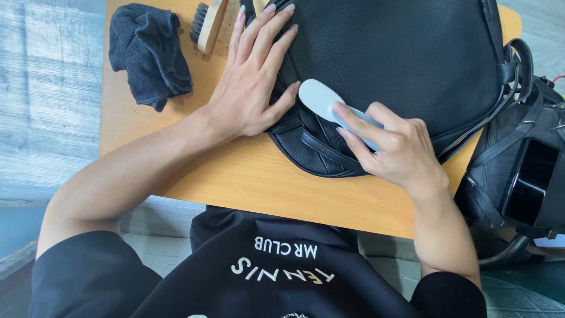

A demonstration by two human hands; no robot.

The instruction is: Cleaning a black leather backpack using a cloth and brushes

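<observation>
A large black leather bag lies on a small wooden table. My left hand rests flat on the bag's left edge, fingers spread and pointing away from me. My right hand grips a small pale blue-grey oval brush and presses it onto the bag's near edge, close to my left thumb.
A crumpled dark blue cloth lies at the table's far left. Beside it sits a wooden brush with dark bristles. Another black bag with straps stands off the table's right side. Grey plank floor shows on the left.
</observation>
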